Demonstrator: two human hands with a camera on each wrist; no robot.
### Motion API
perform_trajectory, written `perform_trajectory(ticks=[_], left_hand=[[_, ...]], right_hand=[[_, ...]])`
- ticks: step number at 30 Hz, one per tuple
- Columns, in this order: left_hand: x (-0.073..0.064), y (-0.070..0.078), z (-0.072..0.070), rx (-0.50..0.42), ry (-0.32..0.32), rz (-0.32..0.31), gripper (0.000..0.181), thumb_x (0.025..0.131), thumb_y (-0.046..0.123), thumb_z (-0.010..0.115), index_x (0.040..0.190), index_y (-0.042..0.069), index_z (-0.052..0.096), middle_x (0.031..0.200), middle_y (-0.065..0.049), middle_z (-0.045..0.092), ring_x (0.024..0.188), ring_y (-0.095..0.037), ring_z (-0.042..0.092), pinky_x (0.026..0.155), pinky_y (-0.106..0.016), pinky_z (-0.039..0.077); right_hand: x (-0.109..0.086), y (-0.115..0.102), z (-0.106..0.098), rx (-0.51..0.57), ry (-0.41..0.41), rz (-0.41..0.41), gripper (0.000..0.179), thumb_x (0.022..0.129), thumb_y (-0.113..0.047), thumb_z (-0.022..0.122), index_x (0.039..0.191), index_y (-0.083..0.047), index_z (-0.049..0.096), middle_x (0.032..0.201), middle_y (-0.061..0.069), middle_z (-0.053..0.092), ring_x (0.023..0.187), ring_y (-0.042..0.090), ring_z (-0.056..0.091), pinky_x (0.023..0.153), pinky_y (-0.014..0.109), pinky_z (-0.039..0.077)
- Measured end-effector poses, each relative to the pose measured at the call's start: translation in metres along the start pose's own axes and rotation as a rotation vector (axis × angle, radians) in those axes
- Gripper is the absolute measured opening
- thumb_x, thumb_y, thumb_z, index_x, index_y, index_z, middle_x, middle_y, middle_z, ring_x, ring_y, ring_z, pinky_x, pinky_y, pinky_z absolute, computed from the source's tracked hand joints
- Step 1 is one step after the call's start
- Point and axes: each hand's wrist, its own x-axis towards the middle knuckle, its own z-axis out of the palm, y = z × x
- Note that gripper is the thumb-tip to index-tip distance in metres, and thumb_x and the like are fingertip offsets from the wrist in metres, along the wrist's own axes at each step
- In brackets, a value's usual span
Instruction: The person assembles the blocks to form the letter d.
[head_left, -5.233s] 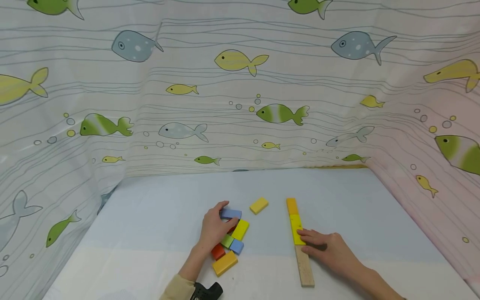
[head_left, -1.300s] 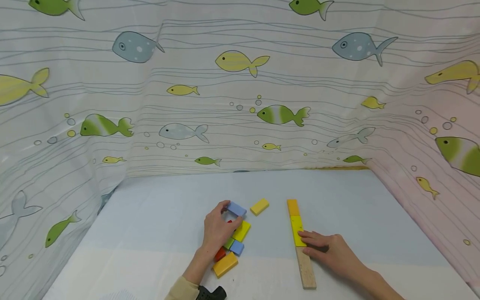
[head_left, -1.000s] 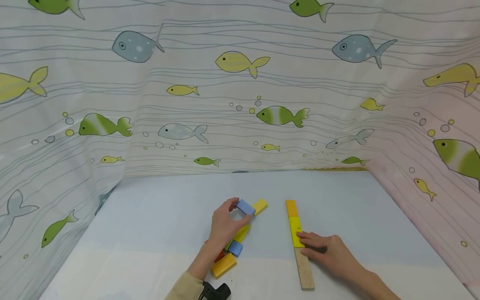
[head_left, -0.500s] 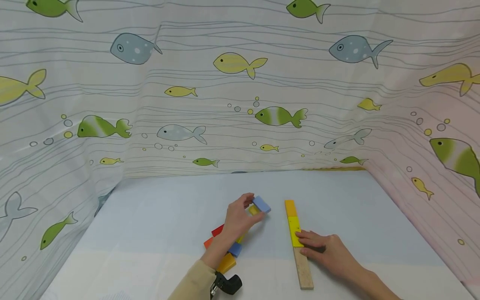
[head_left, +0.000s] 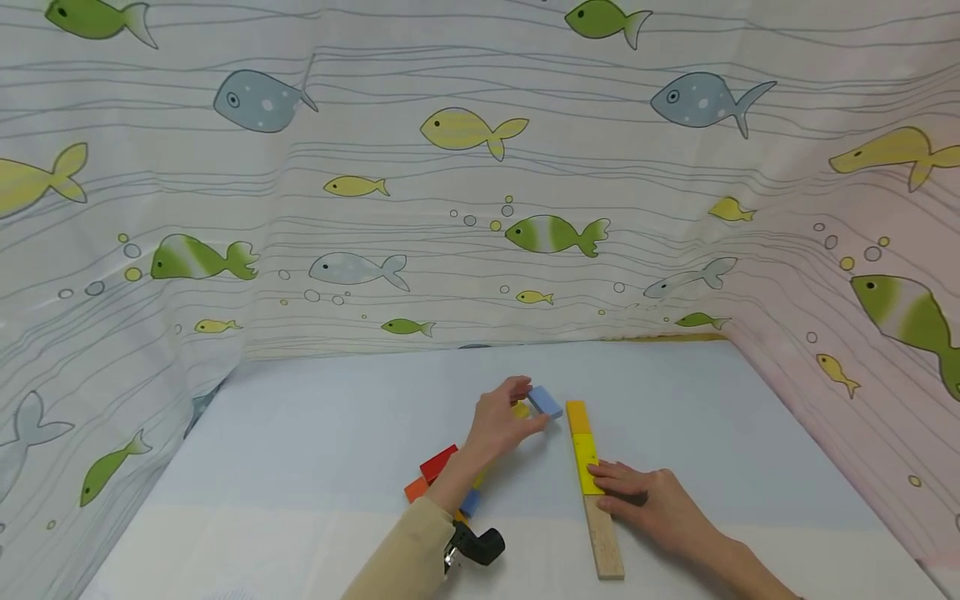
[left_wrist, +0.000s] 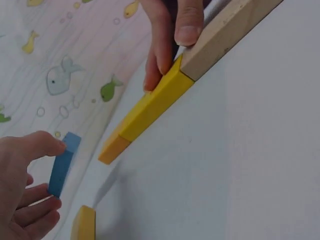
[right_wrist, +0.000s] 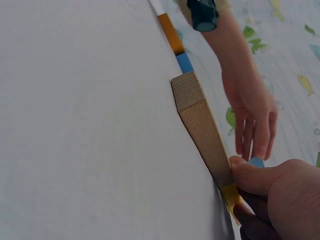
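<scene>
In the head view my left hand point(head_left: 498, 423) pinches a blue block point(head_left: 545, 402) between thumb and fingers. The left wrist view shows this blue block point(left_wrist: 64, 162) tilted, above the table. On the right lies a straight row: an orange block point(head_left: 578, 417), a bright yellow block point(head_left: 587, 463) and a long plain wooden block point(head_left: 603, 540), end to end. My right hand point(head_left: 662, 504) rests against the row from its right side. Its fingertips touch the yellow block, and its thumb is at the plain block's near end of the joint. The blue block is left of the row's orange end.
Partly hidden under my left hand is a pale yellow block point(head_left: 521, 409). Behind my left forearm lie a red block point(head_left: 438, 462), an orange-red block point(head_left: 415, 489) and a small blue block point(head_left: 470, 502). A patterned fish curtain point(head_left: 442, 208) encloses the white table point(head_left: 315, 467).
My left hand has lifted the blue block out of the loose pile and carried it right, past the pale yellow block, toward the row's far end. My right hand has stayed at the row.
</scene>
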Motion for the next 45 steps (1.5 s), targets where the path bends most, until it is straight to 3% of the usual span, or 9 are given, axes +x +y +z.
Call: perform_trajectory(ticks=[5,12,24,36,45], left_hand=[[0.010,-0.001,0.008,-0.034,-0.023,0.026,0.061,0.087,0.028,0.076,0.140,0.008,0.053,0.133,-0.009,0.065,0.121,-0.028,0.062,0.104,-0.040,0.050],[0.024,-0.009,0.018,-0.081,-0.067,0.118,0.063,0.091,0.022,0.074,0.143,-0.001,0.047,0.138,-0.014,0.061,0.128,-0.029,0.059,0.107,-0.040,0.047],[0.041,-0.020,0.032,-0.037,-0.122,0.064,0.062,0.097,0.023,0.066,0.149,0.000,0.040,0.149,-0.014,0.051,0.136,-0.027,0.051,0.110,-0.039,0.044],[0.058,-0.018,0.052,0.105,-0.113,0.068,0.053,0.104,0.021,0.054,0.150,0.002,0.039,0.148,-0.016,0.051,0.135,-0.028,0.051,0.111,-0.040,0.043],[0.063,-0.012,0.058,0.186,-0.158,0.023,0.049,0.106,0.019,0.050,0.151,0.003,0.039,0.151,-0.014,0.049,0.140,-0.027,0.046,0.115,-0.042,0.038]], right_hand=[[0.000,-0.001,-0.001,-0.008,-0.005,-0.009,0.041,0.088,-0.046,0.071,0.123,-0.023,0.073,0.128,-0.006,0.068,0.121,0.029,0.063,0.099,0.043,0.053],[0.000,-0.003,-0.003,0.032,-0.024,0.003,0.042,0.089,-0.046,0.070,0.124,-0.022,0.072,0.128,-0.006,0.068,0.122,0.031,0.062,0.099,0.039,0.053],[0.001,-0.003,0.000,0.042,-0.024,-0.028,0.042,0.090,-0.045,0.070,0.124,-0.021,0.072,0.128,-0.004,0.068,0.121,0.031,0.062,0.098,0.037,0.053],[0.003,0.001,0.001,0.007,-0.011,-0.009,0.041,0.090,-0.046,0.071,0.124,-0.023,0.072,0.128,-0.011,0.067,0.122,0.024,0.062,0.099,0.041,0.052],[0.003,0.001,0.001,-0.002,-0.013,0.002,0.042,0.089,-0.047,0.070,0.125,-0.023,0.072,0.129,-0.012,0.066,0.123,0.023,0.062,0.099,0.041,0.053]])
